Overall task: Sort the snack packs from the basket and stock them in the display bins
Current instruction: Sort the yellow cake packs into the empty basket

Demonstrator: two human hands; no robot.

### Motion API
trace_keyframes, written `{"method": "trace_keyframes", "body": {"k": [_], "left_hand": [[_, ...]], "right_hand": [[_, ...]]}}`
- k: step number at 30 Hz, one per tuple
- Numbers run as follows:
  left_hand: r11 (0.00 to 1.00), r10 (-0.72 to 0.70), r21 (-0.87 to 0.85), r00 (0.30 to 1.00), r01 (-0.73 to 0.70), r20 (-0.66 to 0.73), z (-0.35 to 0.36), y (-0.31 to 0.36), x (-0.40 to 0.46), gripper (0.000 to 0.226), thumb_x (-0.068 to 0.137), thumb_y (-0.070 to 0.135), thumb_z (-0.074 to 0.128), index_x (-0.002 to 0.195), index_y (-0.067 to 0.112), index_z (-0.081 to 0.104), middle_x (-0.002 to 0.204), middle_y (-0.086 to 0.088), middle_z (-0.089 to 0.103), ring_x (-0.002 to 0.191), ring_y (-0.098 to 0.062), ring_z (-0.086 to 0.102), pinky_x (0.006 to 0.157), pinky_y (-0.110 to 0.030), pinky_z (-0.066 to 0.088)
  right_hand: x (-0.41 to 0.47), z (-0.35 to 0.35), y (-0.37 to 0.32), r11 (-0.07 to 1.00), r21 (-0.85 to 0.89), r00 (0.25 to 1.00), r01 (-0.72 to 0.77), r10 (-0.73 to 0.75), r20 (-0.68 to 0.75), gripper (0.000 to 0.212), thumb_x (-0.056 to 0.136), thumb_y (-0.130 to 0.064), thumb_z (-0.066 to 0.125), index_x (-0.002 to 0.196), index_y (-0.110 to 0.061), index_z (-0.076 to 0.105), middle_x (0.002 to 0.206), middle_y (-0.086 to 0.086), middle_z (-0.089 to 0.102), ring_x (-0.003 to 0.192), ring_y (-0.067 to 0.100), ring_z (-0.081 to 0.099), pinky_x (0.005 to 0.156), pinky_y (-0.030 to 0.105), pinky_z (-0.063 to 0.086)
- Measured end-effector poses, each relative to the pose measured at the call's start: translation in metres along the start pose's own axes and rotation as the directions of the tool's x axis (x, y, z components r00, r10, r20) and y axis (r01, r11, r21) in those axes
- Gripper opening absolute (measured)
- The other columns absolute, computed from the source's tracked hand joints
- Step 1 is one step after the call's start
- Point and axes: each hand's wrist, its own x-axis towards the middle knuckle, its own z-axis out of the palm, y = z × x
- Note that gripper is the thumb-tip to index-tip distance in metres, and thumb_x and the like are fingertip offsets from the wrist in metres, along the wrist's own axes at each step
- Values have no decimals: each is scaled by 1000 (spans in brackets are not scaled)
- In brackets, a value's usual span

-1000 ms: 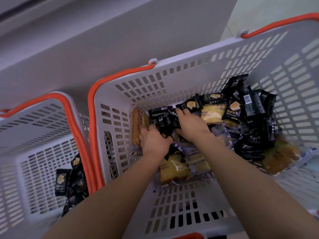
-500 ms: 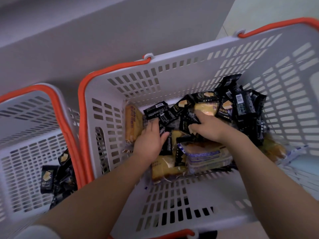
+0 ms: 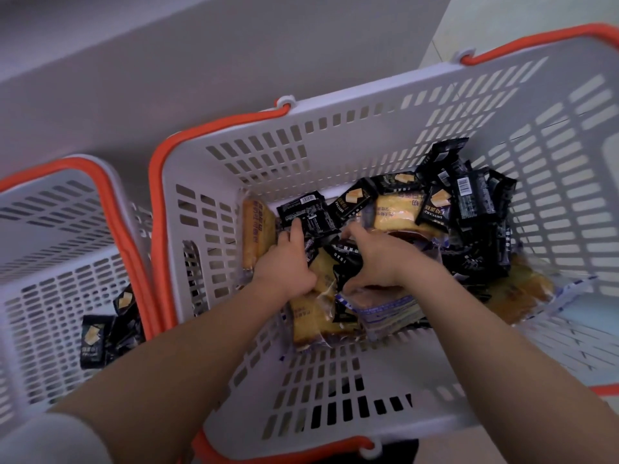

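- Far to the left of both hands stood a second basket [image 3: 60,262], well apart from the grip, with a few black packs [image 3: 92,339] lying at its bottom; judging by them, the black ones were being collected there.
- The main basket [image 3: 335,128] held the mixed heap the hands were working in: black snack packs [image 3: 469,202] piled mostly to the right of the grip, and clear-wrapped yellow cake packs [image 3: 311,316] lying under and just below both hands.
- The left hand [image 3: 284,266] rested on the heap with one finger stretched onto a black pack [image 3: 306,216] lying barcode side up; its other fingers were hidden, so whether it actually held anything could not be told.
- The right hand [image 3: 378,259] lay just beside the left, fingers bent down into the black packs with the thumb spread; what, if anything, it had caught was hidden beneath the palm.
- To do this step well, I would judge that each hand should gather only black packs, pinching them by their crimped edges, and lift clear of the slippery yellow cake wrappers so none were dragged along.
- The loose packs looked light and likely to slide, so a firm pinch before lifting toward the left seemed wise.
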Motion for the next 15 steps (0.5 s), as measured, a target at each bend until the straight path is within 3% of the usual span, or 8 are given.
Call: {"method": "trace_keyframes", "body": {"k": [3, 5, 8, 11, 15], "left_hand": [[994, 37, 107, 999, -33, -37, 2, -1, 2, 97, 83, 40, 59, 147, 14, -10, 147, -13, 27, 110, -30, 54, 64, -34, 46], [996, 28, 81, 999, -24, -45, -1, -2, 4, 90, 86, 36, 57, 147, 14, -5, 144, -16, 31, 106, -29, 56, 62, -33, 45], [998, 17, -58, 999, -19, -36, -12, -1, 4, 74, 87, 34, 56, 143, 14, 12, 127, -16, 49, 96, -27, 59, 69, -38, 52], [988, 44, -147, 997, -53, -64, -28, 2, -5, 62, 85, 35, 57, 134, 14, 26, 109, -10, 58, 82, -22, 57, 66, -35, 52], [943, 129, -288, 982, -164, -137, -51, 1, -26, 67, 83, 35, 59, 138, 16, 25, 112, -9, 59, 94, -23, 59, 79, -37, 53]], "right_hand": [[1, 17, -14, 978, -168, 989, -123, 108, -97, 100, 60, -61, 75, 134, -20, 22, 137, 13, 39, 123, 33, 40, 87, 46, 45], [2, 25, -22, 956, -208, 968, -206, 168, -184, 101, 66, -66, 68, 140, -17, 19, 145, 14, 29, 131, 33, 30, 89, 46, 44], [5, 35, -33, 930, -262, 945, -258, 186, -270, 80, 83, -44, 63, 141, -11, 19, 144, 16, 26, 127, 35, 32, 82, 40, 47], [6, 40, -39, 941, -181, 928, -286, 225, -297, 64, 89, -22, 58, 140, -8, 23, 139, 17, 30, 121, 37, 38, 79, 40, 49], [5, 43, -43, 941, -37, 901, -337, 311, -301, 56, 91, -11, 53, 138, -12, 24, 137, 17, 29, 121, 40, 39, 82, 41, 47]]}}
